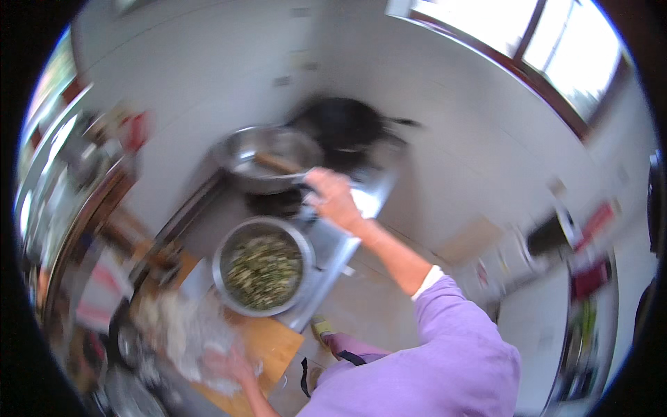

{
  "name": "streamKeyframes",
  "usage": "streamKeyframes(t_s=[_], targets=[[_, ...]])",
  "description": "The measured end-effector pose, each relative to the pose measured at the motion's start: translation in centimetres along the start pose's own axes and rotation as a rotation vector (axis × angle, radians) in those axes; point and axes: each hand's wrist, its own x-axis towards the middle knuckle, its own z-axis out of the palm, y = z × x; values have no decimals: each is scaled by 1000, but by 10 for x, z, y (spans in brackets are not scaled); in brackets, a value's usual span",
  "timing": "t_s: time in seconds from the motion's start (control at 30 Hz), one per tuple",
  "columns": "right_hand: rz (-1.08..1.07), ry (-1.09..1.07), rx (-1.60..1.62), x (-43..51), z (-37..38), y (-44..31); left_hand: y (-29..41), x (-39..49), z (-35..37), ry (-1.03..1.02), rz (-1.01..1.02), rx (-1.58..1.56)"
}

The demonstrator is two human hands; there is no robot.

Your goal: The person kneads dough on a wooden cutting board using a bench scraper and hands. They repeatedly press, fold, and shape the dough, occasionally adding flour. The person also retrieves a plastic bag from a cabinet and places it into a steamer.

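Note:
My right hand (332,199) is at the near rim of a wide stainless steel basin (239,151), with the fingers closed around the edge. Inside that basin lies a brown, stick-like wooden piece (276,162), too blurred to name surely. Low in the view my left hand (229,363) rests at the edge of a white floury heap (182,333) on a wooden board (279,341). Motion blur hides its fingers and anything under them. Between the hands stands a steel bowl (219,284) holding a chopped green and pale filling (266,273).
A black wok (338,120) with a handle sits at the back of the stove counter (333,250). Left is a cluttered wooden-edged shelf (83,208). Cardboard and boxes (474,242) stand at right, by a shelf of goods (583,333). My foot (321,327) shows below.

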Motion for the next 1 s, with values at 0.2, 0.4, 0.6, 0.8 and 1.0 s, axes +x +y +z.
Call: streamKeyframes(t_s=[0.2, 0.4, 0.6, 0.8, 1.0], targets=[[497, -507, -290, -304, -156, -81, -18, 23, 2, 316, 453, -176], [1296, -438, -323, -543, -345, -175, 88, -1, -55, 285, 1041, -486], [1806, 106, -322, -692, -505, -280, 237, -196, -156, -755, 1268, -798], [1811, 538, -940, -802, -720, -380, 303, -464, -172, -1047, 1702, -753], [1803, 1077, -1132, -888, -933, -486, 316, -620, -189, -1183, 1945, -585]])
